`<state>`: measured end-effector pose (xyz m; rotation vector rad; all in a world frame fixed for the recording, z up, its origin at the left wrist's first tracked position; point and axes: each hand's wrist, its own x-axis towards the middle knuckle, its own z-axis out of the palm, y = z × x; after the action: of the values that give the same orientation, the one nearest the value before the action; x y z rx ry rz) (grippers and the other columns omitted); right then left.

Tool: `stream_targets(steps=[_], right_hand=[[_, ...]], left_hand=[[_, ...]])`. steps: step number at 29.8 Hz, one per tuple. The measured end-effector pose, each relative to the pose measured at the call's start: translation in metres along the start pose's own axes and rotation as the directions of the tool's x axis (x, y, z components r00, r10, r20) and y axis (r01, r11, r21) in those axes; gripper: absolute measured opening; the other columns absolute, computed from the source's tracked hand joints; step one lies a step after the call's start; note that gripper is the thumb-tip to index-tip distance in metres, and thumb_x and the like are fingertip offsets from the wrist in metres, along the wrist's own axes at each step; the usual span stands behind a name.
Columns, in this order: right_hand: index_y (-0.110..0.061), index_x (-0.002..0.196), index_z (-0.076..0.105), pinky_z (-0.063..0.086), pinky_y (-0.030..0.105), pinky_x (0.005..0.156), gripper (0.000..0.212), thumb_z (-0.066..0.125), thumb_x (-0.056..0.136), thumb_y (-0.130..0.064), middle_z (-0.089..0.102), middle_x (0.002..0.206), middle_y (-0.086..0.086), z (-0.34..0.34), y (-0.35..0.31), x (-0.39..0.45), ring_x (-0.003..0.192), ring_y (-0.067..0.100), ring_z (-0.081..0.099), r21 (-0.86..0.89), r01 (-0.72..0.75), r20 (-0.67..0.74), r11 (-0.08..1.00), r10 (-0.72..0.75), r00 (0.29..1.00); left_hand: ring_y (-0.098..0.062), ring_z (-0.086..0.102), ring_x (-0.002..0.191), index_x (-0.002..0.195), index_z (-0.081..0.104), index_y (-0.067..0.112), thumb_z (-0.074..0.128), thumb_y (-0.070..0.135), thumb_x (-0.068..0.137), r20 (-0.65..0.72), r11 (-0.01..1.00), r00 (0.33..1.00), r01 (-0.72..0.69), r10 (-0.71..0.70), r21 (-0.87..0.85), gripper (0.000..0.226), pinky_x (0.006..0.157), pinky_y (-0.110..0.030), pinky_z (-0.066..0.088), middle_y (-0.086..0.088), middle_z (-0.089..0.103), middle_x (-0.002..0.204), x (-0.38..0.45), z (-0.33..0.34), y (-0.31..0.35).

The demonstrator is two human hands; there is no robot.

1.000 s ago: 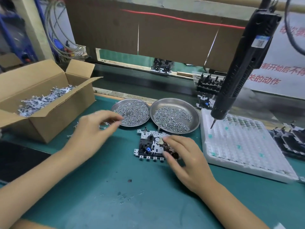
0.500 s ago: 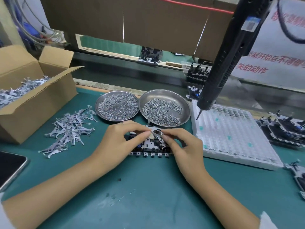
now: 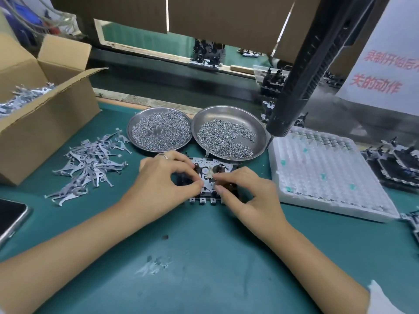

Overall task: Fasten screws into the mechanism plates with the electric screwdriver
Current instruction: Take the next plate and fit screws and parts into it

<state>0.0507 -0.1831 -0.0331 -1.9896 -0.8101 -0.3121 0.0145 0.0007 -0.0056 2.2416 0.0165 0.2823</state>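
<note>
A black and white mechanism plate (image 3: pixel 212 171) lies flat on the green mat in front of two steel dishes. My left hand (image 3: pixel 163 184) pinches thumb and forefinger at the plate's left side. My right hand (image 3: pixel 247 196) pinches at its middle and covers its right half. Whatever small part sits between the fingertips is hidden. The black electric screwdriver (image 3: pixel 301 82) hangs untouched above the right, its tip near the right dish's edge. The left dish (image 3: pixel 158 109) and the right dish (image 3: pixel 231 116) hold several small screws.
A pile of grey metal levers (image 3: pixel 90 162) lies left of the plate, beside an open cardboard box (image 3: pixel 45 123) with more of them. A white foam tray (image 3: pixel 328 177) sits to the right, with other mechanisms (image 3: pixel 399 164) beyond it. A phone (image 3: pixel 9 216) rests at the left edge.
My left hand came from near the left dish to the plate and now pinches beside my right hand. The view has tilted lower and closer.
</note>
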Motion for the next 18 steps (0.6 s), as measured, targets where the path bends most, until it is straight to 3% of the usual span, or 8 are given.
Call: stream_targets(steps=[6, 11, 14, 18], right_hand=[[-0.008, 0.097, 0.074, 0.047, 0.02, 0.077, 0.023, 0.077, 0.075, -0.008, 0.071, 0.08, 0.0, 0.002, 0.001, 0.0, 0.081, 0.013, 0.056, -0.051, 0.051, 0.048, 0.997, -0.049, 0.998], [-0.004, 0.091, 0.075, 0.046, 0.018, 0.079, 0.014, 0.071, 0.08, -0.011, 0.064, 0.089, 0.006, 0.006, 0.002, -0.003, 0.084, 0.015, 0.06, -0.155, 0.071, 0.012, 0.985, -0.07, 0.997], [-0.001, 0.082, 0.074, 0.046, 0.026, 0.075, 0.011, 0.068, 0.081, -0.01, 0.063, 0.086, 0.009, 0.011, 0.002, -0.006, 0.079, 0.025, 0.061, -0.252, 0.12, -0.002, 0.96, -0.124, 0.992], [0.001, 0.078, 0.071, 0.043, 0.025, 0.072, 0.006, 0.069, 0.08, -0.004, 0.063, 0.083, 0.011, 0.013, 0.001, -0.006, 0.075, 0.029, 0.059, -0.332, 0.154, -0.011, 0.931, -0.167, 0.986]], left_hand=[[0.002, 0.056, 0.092, 0.059, 0.066, 0.041, 0.079, 0.026, 0.07, -0.002, 0.999, 0.999, 0.034, -0.034, -0.016, 0.023, 0.102, -0.04, 0.035, 0.017, 0.06, 0.094, 0.0, -0.001, 0.001], [0.003, 0.055, 0.095, 0.057, 0.065, 0.043, 0.078, 0.029, 0.07, 0.006, 1.0, 1.0, 0.017, -0.017, -0.021, 0.023, 0.103, -0.043, 0.034, 0.018, 0.06, 0.094, -0.002, 0.0, 0.001], [0.0, 0.056, 0.093, 0.059, 0.068, 0.04, 0.079, 0.026, 0.07, 0.013, 0.999, 1.0, 0.007, -0.007, -0.032, 0.021, 0.102, -0.044, 0.034, 0.018, 0.06, 0.093, -0.001, 0.0, 0.0], [-0.008, 0.058, 0.086, 0.057, 0.071, 0.037, 0.08, 0.022, 0.07, 0.029, 0.998, 1.0, -0.006, 0.008, -0.055, 0.021, 0.099, -0.043, 0.037, 0.016, 0.06, 0.09, 0.0, -0.001, -0.001]])
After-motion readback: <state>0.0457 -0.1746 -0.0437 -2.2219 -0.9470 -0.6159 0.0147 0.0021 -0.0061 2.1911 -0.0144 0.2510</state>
